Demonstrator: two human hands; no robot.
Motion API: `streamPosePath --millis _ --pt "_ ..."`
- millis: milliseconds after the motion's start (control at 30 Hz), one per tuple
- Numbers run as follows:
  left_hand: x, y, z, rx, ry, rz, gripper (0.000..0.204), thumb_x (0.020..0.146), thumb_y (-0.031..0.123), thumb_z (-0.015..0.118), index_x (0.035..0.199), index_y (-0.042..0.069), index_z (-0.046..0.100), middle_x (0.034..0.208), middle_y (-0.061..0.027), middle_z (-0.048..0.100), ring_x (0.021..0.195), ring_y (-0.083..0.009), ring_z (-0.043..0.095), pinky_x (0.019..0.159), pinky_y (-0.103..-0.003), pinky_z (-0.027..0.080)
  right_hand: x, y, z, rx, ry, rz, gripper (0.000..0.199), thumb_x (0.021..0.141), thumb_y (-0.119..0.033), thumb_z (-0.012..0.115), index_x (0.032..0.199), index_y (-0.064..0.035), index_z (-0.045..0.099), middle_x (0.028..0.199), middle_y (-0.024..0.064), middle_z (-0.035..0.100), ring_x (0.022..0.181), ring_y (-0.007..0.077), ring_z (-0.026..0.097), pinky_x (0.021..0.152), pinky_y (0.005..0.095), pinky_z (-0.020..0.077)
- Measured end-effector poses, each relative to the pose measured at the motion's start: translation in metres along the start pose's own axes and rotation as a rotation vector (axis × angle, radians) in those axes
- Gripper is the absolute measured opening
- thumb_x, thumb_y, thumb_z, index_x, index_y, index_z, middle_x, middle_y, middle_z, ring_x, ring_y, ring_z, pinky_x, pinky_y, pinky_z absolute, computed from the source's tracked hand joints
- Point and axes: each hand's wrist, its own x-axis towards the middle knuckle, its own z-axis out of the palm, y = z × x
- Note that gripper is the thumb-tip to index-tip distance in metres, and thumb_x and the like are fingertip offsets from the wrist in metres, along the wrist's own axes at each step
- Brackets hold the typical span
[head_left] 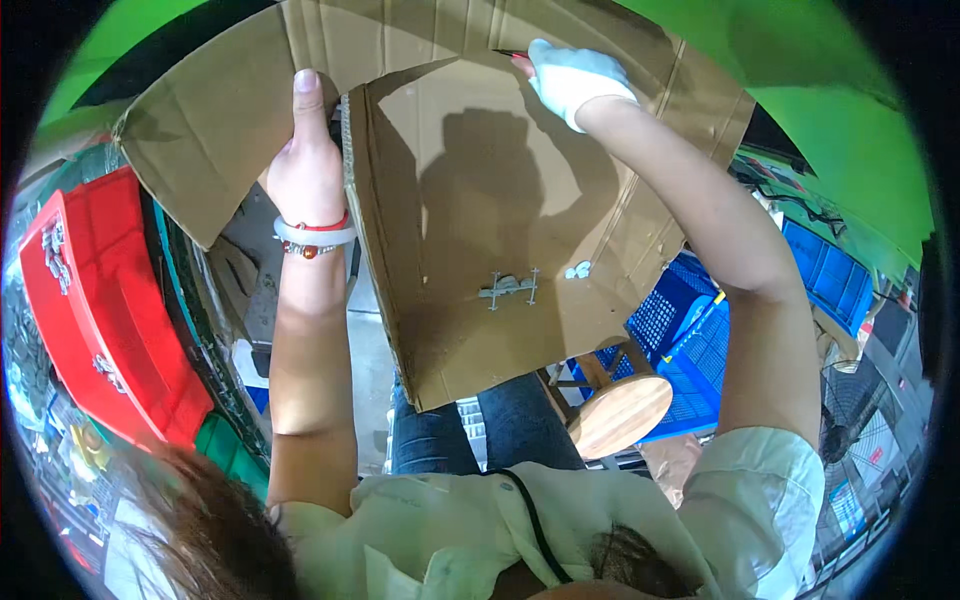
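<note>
A brown cardboard box (480,360) with an open inside is tilted toward me above my lap. My bare left hand (305,170) is closed on its left wall, thumb up against the cardboard flap (210,135). In a white glove, my right hand (575,80) is at the box's far edge, closed round a thin red-and-black tool (513,53); most of it is hidden, so its kind is unclear. A slit-like edge runs left from the tool's tip. Small grey parts (510,287) and white pieces (578,270) lie inside the box, near its lower side.
To the left stands a red bin (120,310) with small metal-looking parts on its rim, above a green bin (225,450). A round wooden stool (620,415) and blue plastic baskets (690,345) are at the right. Farther right is a fan (850,420).
</note>
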Motion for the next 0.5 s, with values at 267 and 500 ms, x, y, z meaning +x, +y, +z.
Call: streamPosePath --millis 267,500 --pt "0.001 -0.010 -0.001 -0.121 0.019 0.058 0.040 0.085 0.029 0.066 0.104 -0.005 0.061 0.105 -0.0114 0.063 0.093 -0.0184 0.057 0.086 -0.031 0.043 0.002 0.039 0.019 0.062 -0.032 0.244 0.041 0.094 -0.045 0.034 0.103 -0.0100 0.052 0.095 0.0169 0.064 0.090 0.0392 0.060 0.079 0.0489 0.0459" --pt "-0.006 -0.016 -0.007 -0.037 0.055 0.161 0.043 0.086 0.030 0.065 0.109 -0.005 0.059 0.107 -0.0106 0.063 0.096 -0.0176 0.057 0.087 -0.030 0.043 0.009 0.071 0.056 -0.091 0.012 0.274 0.042 0.094 -0.046 0.032 0.103 -0.0113 0.055 0.102 0.0152 0.063 0.094 0.0389 0.059 0.080 0.0482 0.0460"
